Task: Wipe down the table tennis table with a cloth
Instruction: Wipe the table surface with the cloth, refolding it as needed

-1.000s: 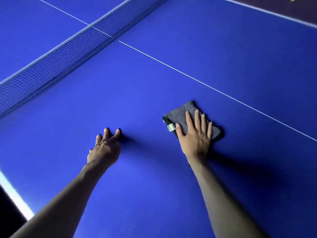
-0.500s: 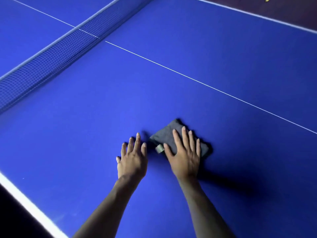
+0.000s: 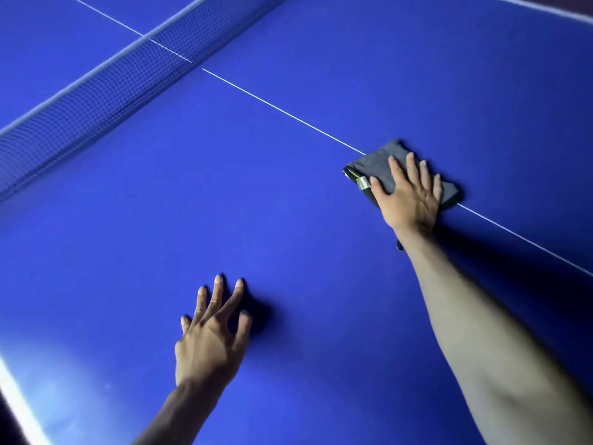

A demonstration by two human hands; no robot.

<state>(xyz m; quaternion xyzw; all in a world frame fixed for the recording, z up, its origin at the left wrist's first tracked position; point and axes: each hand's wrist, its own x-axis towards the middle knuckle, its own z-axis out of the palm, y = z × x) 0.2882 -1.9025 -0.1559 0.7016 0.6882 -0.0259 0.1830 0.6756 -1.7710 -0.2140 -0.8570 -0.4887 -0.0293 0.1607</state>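
A folded dark grey cloth (image 3: 375, 163) with a small label at its near-left corner lies on the blue table tennis table (image 3: 256, 194), right over the white centre line. My right hand (image 3: 409, 195) presses flat on the cloth with straight, spread fingers and covers its near half. My left hand (image 3: 210, 335) rests on the bare table nearer to me and to the left, fingers spread, propped on its fingertips, holding nothing.
The net (image 3: 96, 88) runs diagonally across the upper left. The white centre line (image 3: 272, 106) crosses from the net towards the right. The table's white side edge (image 3: 16, 403) shows at the lower left, and its far edge (image 3: 545, 8) at the top right.
My right hand has slid the cloth away from me and to the right, onto the centre line. My hands, close together half a second ago, are now far apart.
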